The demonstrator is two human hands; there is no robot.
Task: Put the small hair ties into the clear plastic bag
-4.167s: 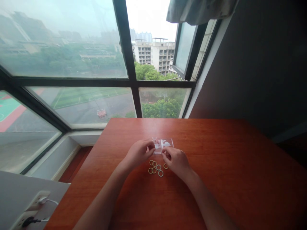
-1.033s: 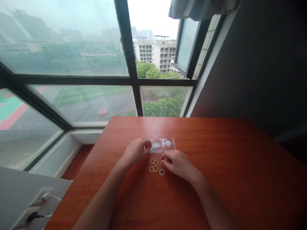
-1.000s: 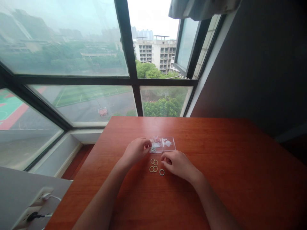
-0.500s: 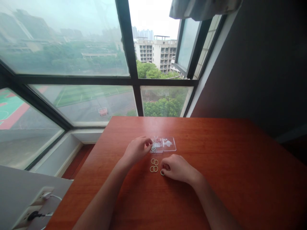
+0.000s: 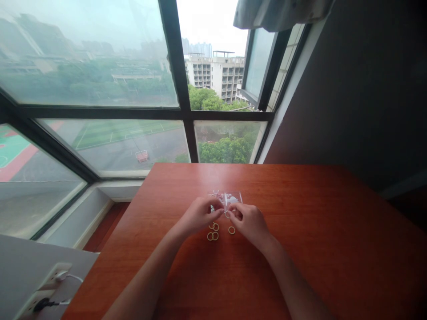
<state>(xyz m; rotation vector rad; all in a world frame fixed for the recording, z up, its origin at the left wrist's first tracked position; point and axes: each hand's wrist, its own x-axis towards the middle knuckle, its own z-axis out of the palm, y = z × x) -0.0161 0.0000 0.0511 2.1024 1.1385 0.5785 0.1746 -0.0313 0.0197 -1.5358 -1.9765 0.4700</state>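
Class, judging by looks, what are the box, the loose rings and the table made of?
Box: probably clear, glossy plastic; the table shows through. Loose rings: perhaps matte plastic or rubber; pale, no metallic glint, too small to settle. Table: apparently wood or veneer, semi-gloss; reddish-brown, faint streaks like grain, pale sheen.

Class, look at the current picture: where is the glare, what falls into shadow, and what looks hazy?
Head view: a pale sheen on the table at its far edge, below the window frame; head view: right-hand wall very dark; head view: upper-left pane milky, print on the clear box too small to read.
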